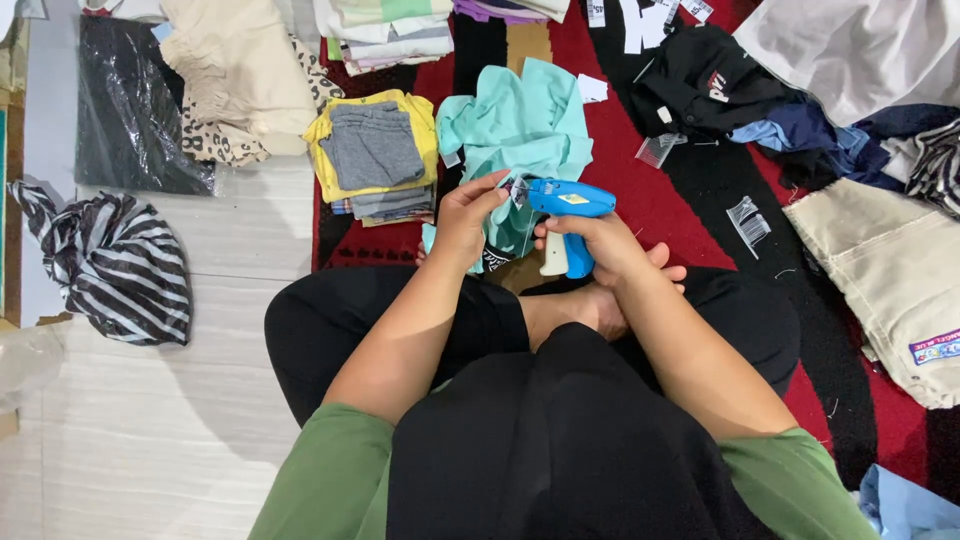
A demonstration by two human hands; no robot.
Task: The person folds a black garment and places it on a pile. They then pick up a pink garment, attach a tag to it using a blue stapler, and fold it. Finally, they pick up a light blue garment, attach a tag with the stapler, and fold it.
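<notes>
Blue plastic tagging gun, head view: clamped in the right hand, fingers wrapped round the white handle below the blue body, needle end pointing toward the left hand.

Mint-green garment: directly ahead of the gun's tip, spread on the floor beyond both hands, its near edge drawn up to the needle.

Left hand: closed in a pinch on the garment edge and what looks like a small tag at the needle, though the overlap is too small to tell for certain.

Handling note, as a judgement: keep the pinched fabric taut and flat against the needle, fingertips clear of the point, gun held square before squeezing.

Yellow-and-grey folded stack: left of the left hand, well apart.

Loose barcode tags: right of the gun, on the carpet.

Red-and-black carpet: under the garment and gun.

Pale floor: far left, bearing a striped cloth.

Beige folded garment: far right.
</notes>
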